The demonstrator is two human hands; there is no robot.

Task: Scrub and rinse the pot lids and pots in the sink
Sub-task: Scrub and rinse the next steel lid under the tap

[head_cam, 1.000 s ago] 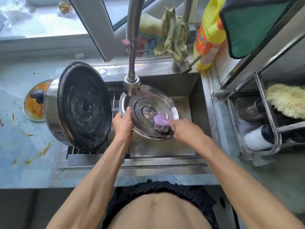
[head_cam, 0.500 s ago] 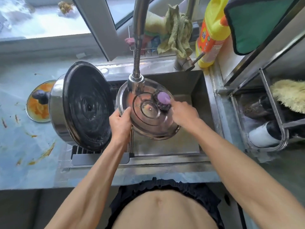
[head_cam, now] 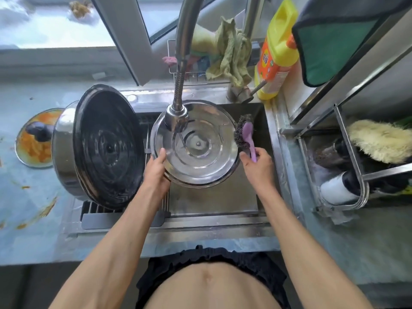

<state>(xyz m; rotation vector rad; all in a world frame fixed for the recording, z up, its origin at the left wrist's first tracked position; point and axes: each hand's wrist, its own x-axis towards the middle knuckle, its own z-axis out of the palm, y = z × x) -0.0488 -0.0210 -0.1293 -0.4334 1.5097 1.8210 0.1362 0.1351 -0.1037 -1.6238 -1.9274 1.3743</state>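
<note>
a person's two bare arms reach forward over a steel sink (head_cam: 223, 204), seen from above. the left hand (head_cam: 157, 169) grips the lower left rim of a round steel pot lid (head_cam: 200, 157), thumb on its inner face, holding it tilted above the basin with the concave underside facing up. the faucet head (head_cam: 176, 118) hangs just over the lid's upper left part, and a thin stream of water falls onto the lid. the right hand (head_cam: 258, 162) has its fingers curled round the handle of a purple scrubber (head_cam: 246, 136), whose dark wire-wool head sits just beside the lid's right rim; whether it touches the rim is unclear. the hands are apart, one on each side of the lid. to the left, a large steel pot (head_cam: 73, 148) lies on its side on a drying rack (head_cam: 124, 210), a dark lid (head_cam: 109, 146) leaning in its mouth. further left, a stained glass lid (head_cam: 33, 141) lies on the counter (head_cam: 33, 219). behind the sink stand a yellow detergent bottle (head_cam: 277, 52) and a green rag (head_cam: 229, 54).
</note>
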